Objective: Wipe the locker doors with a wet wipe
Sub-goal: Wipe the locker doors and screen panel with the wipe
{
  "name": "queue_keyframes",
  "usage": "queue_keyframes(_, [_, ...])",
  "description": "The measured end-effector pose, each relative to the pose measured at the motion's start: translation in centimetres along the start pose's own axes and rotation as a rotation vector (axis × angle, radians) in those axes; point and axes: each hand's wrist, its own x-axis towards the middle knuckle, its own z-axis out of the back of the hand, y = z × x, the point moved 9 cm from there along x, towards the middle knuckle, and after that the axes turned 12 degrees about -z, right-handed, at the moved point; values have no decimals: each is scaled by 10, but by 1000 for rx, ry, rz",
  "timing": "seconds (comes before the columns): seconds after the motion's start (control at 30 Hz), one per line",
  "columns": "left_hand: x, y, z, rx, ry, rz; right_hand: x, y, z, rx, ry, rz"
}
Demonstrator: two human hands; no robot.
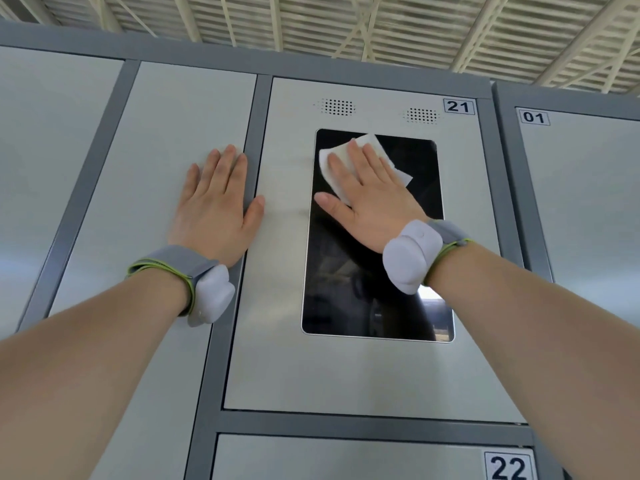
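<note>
White wipe (369,143) lies under the flat right hand (374,206) at the screen's (339,271) top edge; left hand (214,206) flat, empty.

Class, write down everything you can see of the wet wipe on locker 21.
The wet wipe is a thin white sheet that looks soft, like paper or cloth, and it is creased. It lies flat against the upper part of the dark screen set in the door marked 21. The right hand presses on it with straight fingers and hides its middle. Its corners poke out above the fingertips and to the right.
</note>
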Motion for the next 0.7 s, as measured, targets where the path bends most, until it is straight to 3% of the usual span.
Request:
queue_keyframes(0.13, [0, -2, 3, 1, -15, -6, 23, -16, 6, 38, -22, -163])
queue_keyframes(0.37, [0, -2, -1, 20, 4, -22, -14, 0, -5, 15, -20, 46])
queue_keyframes(0.6, [0, -1, 0, 19, 15, -2, 22, -42, 10, 28, -45, -208])
queue_keyframes(0.7, [-1, -1, 1, 16, 0, -8, 13, -33, 5, 60, -36, -162])
